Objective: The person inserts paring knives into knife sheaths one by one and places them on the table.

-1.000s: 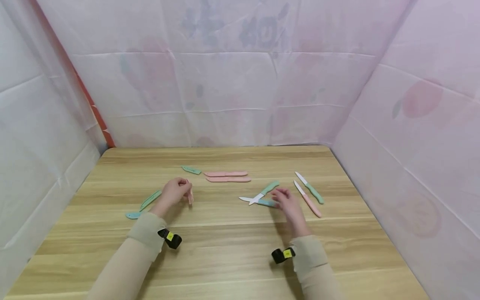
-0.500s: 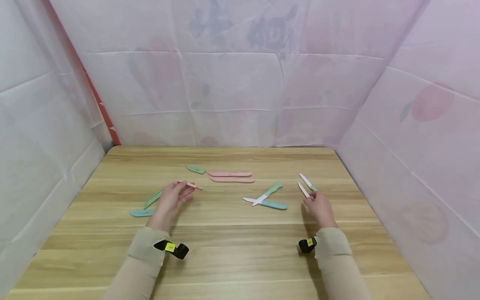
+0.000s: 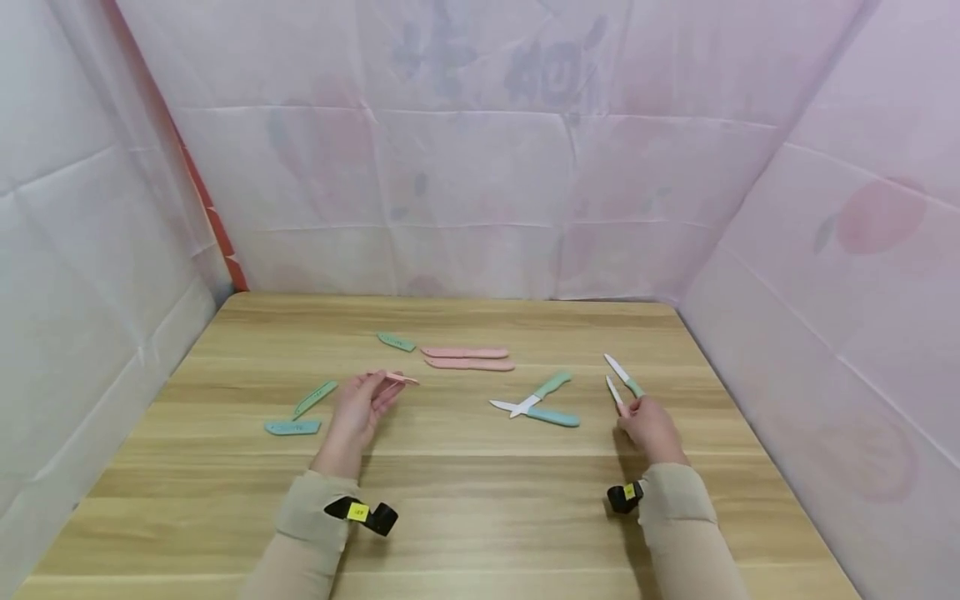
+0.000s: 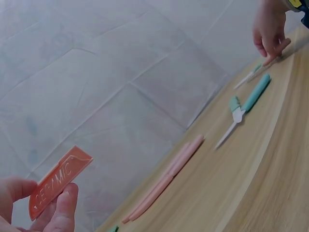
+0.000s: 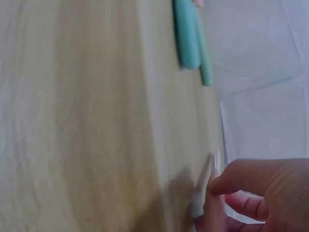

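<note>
Since my right hand (image 3: 651, 425) has crossed from beside the blue knife (image 3: 553, 417), I list: pink knife (image 3: 617, 396), handle pinched; left hand (image 3: 362, 407), pinching pink sheath (image 4: 59, 183); likely a pair.

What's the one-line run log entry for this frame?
left hand: holds pink sheath marked CERAMIC | right hand: grips pink-handled knife, unsheathed | between hands: crossed knives

Table (image 3: 487, 533): wood-grained, smooth, faintly sheened; clock directions run from its centre. Backdrop (image 3: 480, 183), 12 o'clock: thin, creased sheeting, cloth or plastic unclear. Pink sheath (image 4: 59, 182), 10 o'clock: smooth plastic, slightly glossy, lettered. Blue handle (image 3: 553, 417), 3 o'clock: smooth plastic, satin finish. Blades (image 3: 502, 404), 2 o'clock: smooth, pale, low-gloss. Sleeves (image 3: 309, 518), 8 and 4 o'clock: matt cloth.
</note>
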`<state>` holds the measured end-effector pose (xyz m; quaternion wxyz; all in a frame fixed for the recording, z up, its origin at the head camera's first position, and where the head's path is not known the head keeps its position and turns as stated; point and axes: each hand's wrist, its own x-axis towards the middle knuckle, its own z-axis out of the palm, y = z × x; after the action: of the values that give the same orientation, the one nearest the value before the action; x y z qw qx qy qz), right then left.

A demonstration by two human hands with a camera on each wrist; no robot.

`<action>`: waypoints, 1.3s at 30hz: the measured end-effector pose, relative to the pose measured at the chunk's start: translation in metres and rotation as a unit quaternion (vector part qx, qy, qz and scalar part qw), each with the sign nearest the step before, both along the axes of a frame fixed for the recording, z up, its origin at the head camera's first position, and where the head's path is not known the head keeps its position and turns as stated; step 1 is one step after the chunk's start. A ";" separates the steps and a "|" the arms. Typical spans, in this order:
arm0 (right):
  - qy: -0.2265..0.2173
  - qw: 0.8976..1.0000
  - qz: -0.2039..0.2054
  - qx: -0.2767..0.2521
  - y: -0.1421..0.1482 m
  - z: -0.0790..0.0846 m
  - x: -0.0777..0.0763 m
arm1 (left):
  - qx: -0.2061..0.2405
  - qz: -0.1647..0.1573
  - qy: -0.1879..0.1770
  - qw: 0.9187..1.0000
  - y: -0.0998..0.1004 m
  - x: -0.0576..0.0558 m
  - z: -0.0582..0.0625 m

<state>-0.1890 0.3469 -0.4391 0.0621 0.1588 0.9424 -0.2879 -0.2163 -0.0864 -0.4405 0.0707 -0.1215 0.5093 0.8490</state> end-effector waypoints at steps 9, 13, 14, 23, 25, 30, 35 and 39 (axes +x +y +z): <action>0.091 0.992 -0.065 -0.062 -0.014 0.008 0.003 | -0.001 -0.004 0.006 1.000 0.012 0.004 -0.002; 0.199 0.964 -0.149 -0.093 -0.025 0.006 0.004 | -0.006 -0.001 0.006 1.000 0.020 0.005 -0.004; 0.229 0.953 -0.168 -0.103 -0.027 0.005 0.003 | -0.007 0.000 0.007 1.000 0.022 0.005 -0.004; 0.410 0.748 -0.279 -0.441 -0.049 0.012 -0.002 | -0.002 0.015 0.016 1.000 0.036 0.007 -0.008; 0.422 0.689 -0.289 -0.514 -0.055 0.015 -0.002 | -0.009 0.009 0.029 1.000 0.039 0.007 -0.008; 0.424 0.579 -0.282 -0.636 -0.076 0.020 -0.003 | -0.015 0.007 0.033 0.999 0.046 0.009 -0.007; 0.395 0.572 -0.242 -0.676 -0.096 0.021 -0.001 | -0.017 0.005 0.022 1.000 0.052 0.010 -0.007; 0.379 0.620 -0.215 -0.653 -0.116 0.020 -0.001 | -0.025 0.001 0.028 0.999 0.058 0.011 -0.007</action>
<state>-0.1899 0.2311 -0.4190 -0.2769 0.1508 0.3855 -0.8671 -0.2058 -0.0284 -0.4473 0.0526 -0.1003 0.5316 0.8394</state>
